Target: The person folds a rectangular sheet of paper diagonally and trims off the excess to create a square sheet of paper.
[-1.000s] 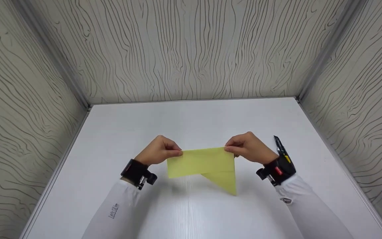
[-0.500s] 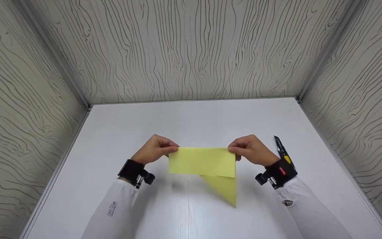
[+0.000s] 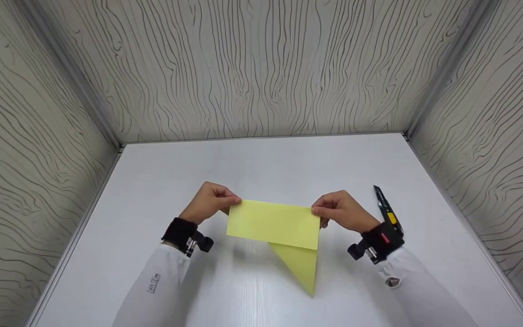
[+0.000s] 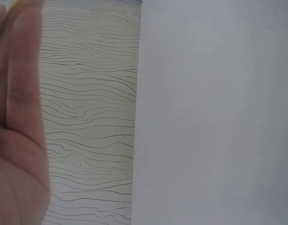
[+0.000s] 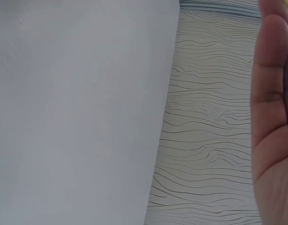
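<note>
A folded sheet of yellow paper (image 3: 273, 224) hangs between both hands in the head view, with a triangular flap (image 3: 298, 265) pointing down below its right half. My left hand (image 3: 209, 202) pinches the paper's upper left corner between thumb and fingers. At the upper right corner, my right hand (image 3: 344, 211) holds it in the same kind of pinch. The wrist views show the left palm and fingers (image 4: 23, 93) and the right ones (image 5: 271, 93) at the frame edges, with only a sliver of yellow at the top.
A black and yellow utility knife (image 3: 386, 206) lies on the white table (image 3: 170, 168), just beyond the right wrist. Wood-grain panels (image 3: 261, 68) enclose the table at the back and both sides. Each wrist wears a black camera strap.
The paper has tilted, its right end now lower than its left. Its triangular flap hangs further down than before. Both hands keep their pinch, and the left has shifted slightly left.
</note>
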`<state>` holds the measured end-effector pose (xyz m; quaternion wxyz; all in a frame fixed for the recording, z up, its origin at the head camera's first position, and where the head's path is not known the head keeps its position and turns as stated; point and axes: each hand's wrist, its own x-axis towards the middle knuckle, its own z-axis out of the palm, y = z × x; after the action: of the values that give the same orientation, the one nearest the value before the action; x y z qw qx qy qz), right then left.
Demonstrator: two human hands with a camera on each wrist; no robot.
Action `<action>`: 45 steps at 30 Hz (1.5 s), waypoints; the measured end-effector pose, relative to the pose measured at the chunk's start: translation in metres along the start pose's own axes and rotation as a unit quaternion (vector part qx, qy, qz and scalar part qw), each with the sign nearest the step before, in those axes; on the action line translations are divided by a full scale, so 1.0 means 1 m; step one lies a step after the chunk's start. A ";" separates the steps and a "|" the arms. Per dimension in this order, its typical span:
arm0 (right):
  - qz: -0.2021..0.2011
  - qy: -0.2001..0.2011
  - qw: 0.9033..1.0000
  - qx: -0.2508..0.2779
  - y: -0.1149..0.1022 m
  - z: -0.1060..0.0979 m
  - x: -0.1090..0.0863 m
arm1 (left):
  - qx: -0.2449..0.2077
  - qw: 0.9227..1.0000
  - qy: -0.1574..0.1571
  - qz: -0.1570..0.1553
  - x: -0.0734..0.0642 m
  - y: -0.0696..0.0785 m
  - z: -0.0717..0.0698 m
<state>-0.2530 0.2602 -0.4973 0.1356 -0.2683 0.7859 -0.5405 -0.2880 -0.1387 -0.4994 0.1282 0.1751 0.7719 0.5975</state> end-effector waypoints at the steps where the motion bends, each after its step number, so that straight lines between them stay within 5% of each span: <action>1: 0.005 -0.007 1.000 0.003 0.002 0.001 0.000 | 0.002 1.000 0.003 0.000 0.001 0.000 0.000; 7: 0.037 -0.037 0.999 0.014 0.010 0.005 0.001 | 0.017 0.999 0.028 0.000 0.007 -0.001 0.006; 15: 0.088 0.064 0.994 0.023 0.025 0.010 0.005 | 0.116 0.990 0.074 0.018 0.008 -0.007 0.037; 21: 0.155 0.160 0.972 0.074 0.043 0.018 0.007 | 0.254 0.962 0.095 0.018 0.003 -0.013 0.085; 28: 0.235 0.236 0.940 0.074 0.056 0.036 0.008 | 0.385 0.923 0.006 0.006 -0.004 -0.024 0.139; 32: 0.272 0.257 0.927 0.036 0.057 0.048 0.007 | 0.443 0.896 -0.022 0.028 -0.007 -0.033 0.161; 37: 0.293 0.260 0.920 0.009 0.057 0.058 0.006 | 0.494 0.866 -0.031 0.071 -0.012 -0.044 0.174; 45: 0.301 0.234 0.923 -0.046 0.061 0.060 0.002 | 0.521 0.847 -0.034 0.103 -0.012 -0.045 0.167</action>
<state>-0.2415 0.2290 -0.5762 0.0916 0.1090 0.8628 -0.4851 -0.2146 -0.0071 -0.5857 -0.0173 0.3147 0.9425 0.1112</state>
